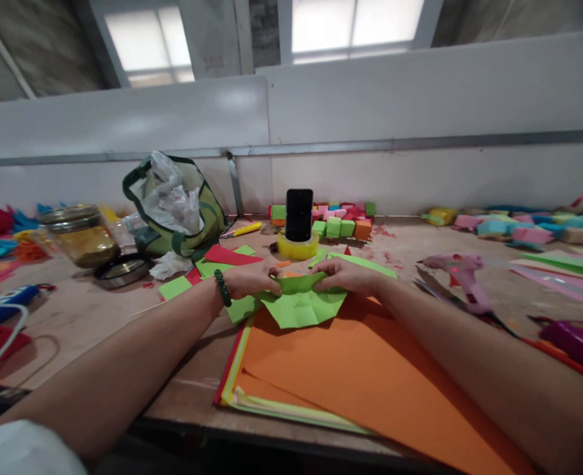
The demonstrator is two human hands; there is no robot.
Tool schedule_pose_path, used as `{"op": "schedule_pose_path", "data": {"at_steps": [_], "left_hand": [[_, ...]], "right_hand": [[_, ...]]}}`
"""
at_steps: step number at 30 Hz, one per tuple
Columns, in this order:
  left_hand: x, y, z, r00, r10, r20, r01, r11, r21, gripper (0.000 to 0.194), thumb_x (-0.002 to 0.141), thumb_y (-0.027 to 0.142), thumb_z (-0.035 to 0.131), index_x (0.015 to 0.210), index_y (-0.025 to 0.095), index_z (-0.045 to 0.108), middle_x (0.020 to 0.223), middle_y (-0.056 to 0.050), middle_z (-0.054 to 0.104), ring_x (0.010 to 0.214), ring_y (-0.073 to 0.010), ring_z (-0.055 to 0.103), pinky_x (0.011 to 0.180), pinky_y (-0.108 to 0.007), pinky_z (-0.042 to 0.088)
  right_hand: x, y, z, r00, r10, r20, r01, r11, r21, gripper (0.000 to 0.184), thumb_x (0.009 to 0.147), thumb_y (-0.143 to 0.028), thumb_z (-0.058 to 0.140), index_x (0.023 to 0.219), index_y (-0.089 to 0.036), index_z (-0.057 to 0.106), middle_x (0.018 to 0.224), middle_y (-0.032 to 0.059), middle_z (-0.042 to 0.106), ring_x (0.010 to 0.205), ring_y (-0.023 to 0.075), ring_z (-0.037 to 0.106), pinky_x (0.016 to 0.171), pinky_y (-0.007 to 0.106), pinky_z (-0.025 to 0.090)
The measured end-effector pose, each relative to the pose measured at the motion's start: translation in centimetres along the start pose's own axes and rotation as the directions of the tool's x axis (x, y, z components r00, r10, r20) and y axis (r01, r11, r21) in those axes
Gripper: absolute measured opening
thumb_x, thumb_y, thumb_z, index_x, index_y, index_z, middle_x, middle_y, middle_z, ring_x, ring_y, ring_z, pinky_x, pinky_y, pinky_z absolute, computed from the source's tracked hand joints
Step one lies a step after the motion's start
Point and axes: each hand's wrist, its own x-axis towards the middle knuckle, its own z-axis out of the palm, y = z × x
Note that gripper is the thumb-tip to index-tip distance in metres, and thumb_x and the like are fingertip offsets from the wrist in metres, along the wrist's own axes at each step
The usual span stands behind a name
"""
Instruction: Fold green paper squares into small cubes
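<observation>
A creased sheet of light green paper (304, 307) is held between my two hands, over the top edge of a stack of coloured paper (331, 369) with orange uppermost. My left hand (254, 278), below a dark green bead bracelet (223, 288), pinches the sheet's left upper edge. The right side of that edge is pinched by my right hand (343, 276). Fold lines cross the sheet, and its lower edge hangs toward me. Loose green and red paper pieces (232, 255) lie beside and beyond my left hand.
A phone (299, 214) stands in a yellow tape roll (297, 247), before several folded paper cubes (341, 228). At left are a green bag (192, 211), a glass jar (81, 234) and its lid (122, 269). A pink glue gun (464, 274) and purple tape measure (581, 343) lie right.
</observation>
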Motion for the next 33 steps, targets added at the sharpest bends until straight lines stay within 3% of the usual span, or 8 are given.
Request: {"op": "schedule_pose_path", "data": {"at_steps": [6, 12, 15, 20, 27, 31, 33], "left_hand": [[-0.2, -0.2, -1.5, 0.991, -0.045, 0.124, 0.041, 0.999, 0.036, 0.019, 0.053, 0.018, 0.061, 0.072, 0.015, 0.055, 0.06, 0.004, 0.05, 0.049, -0.0075, 0.046, 0.043, -0.017, 0.032], [-0.1, 0.0, -0.4, 0.99, 0.128, 0.063, -0.128, 0.992, -0.013, 0.03, 0.057, 0.026, 0.072, 0.075, 0.017, 0.049, 0.069, 0.005, 0.049, 0.06, -0.008, 0.047, 0.051, -0.018, 0.036], [0.0, 0.0, 0.7, 0.987, 0.155, 0.036, -0.154, 0.988, -0.028, 0.028, 0.058, 0.026, 0.07, 0.074, 0.017, 0.049, 0.071, 0.004, 0.05, 0.063, -0.0089, 0.048, 0.055, -0.02, 0.037], [-0.3, 0.3, 1.2, 0.993, 0.119, 0.016, -0.119, 0.993, -0.013, 0.026, 0.06, 0.028, 0.067, 0.079, 0.017, 0.052, 0.068, 0.003, 0.05, 0.058, -0.0086, 0.047, 0.05, -0.019, 0.033], [-0.2, 0.3, 0.9, 0.996, 0.078, -0.04, -0.077, 0.997, 0.026, 0.026, 0.055, 0.025, 0.065, 0.076, 0.017, 0.051, 0.063, 0.004, 0.05, 0.054, -0.0083, 0.044, 0.047, -0.019, 0.031], [-0.1, 0.2, 1.0, 0.996, 0.075, -0.055, -0.072, 0.996, 0.046, 0.024, 0.054, 0.024, 0.063, 0.074, 0.017, 0.051, 0.064, 0.004, 0.051, 0.058, -0.0095, 0.045, 0.05, -0.02, 0.033], [0.0, 0.2, 1.0, 0.994, 0.091, -0.054, -0.087, 0.994, 0.063, 0.022, 0.054, 0.024, 0.065, 0.071, 0.017, 0.052, 0.064, 0.003, 0.05, 0.059, -0.0094, 0.044, 0.051, -0.019, 0.032]], "right_hand": [[0.1, 0.1, 0.1, 0.999, 0.031, 0.011, -0.032, 0.998, 0.054, 0.026, 0.06, -0.017, 0.073, 0.086, -0.019, 0.073, 0.075, -0.0021, 0.072, 0.063, 0.0102, 0.063, 0.062, 0.02, 0.05], [-0.2, -0.3, 0.5, 1.0, 0.024, -0.004, -0.024, 0.998, 0.061, 0.031, 0.059, -0.016, 0.074, 0.089, -0.019, 0.073, 0.076, -0.0023, 0.072, 0.065, 0.0107, 0.064, 0.064, 0.021, 0.05], [-0.3, -0.5, 0.6, 1.0, 0.005, -0.004, -0.005, 0.998, 0.059, 0.029, 0.059, -0.017, 0.073, 0.089, -0.017, 0.072, 0.078, -0.0007, 0.072, 0.066, 0.011, 0.063, 0.062, 0.021, 0.05], [-0.4, -0.8, 1.1, 0.996, -0.086, 0.018, 0.087, 0.992, -0.096, 0.026, 0.064, -0.022, 0.068, 0.089, -0.015, 0.067, 0.079, 0.0004, 0.068, 0.065, 0.0105, 0.06, 0.06, 0.02, 0.046], [-0.5, -1.6, 2.3, 0.968, -0.249, -0.045, 0.227, 0.934, -0.277, 0.018, 0.059, -0.02, 0.063, 0.065, -0.018, 0.047, 0.061, -0.0066, 0.048, 0.057, 0.0074, 0.043, 0.054, 0.02, 0.035], [-0.8, -2.0, 2.6, 0.96, -0.279, 0.013, 0.267, 0.904, -0.332, 0.007, 0.056, -0.016, 0.053, 0.062, -0.017, 0.05, 0.06, -0.005, 0.048, 0.059, 0.0089, 0.041, 0.054, 0.021, 0.032], [-0.9, -2.1, 2.6, 0.96, -0.277, 0.047, 0.276, 0.896, -0.349, 0.01, 0.054, -0.015, 0.049, 0.063, -0.017, 0.054, 0.061, -0.0041, 0.05, 0.06, 0.0098, 0.043, 0.054, 0.021, 0.032]]}}
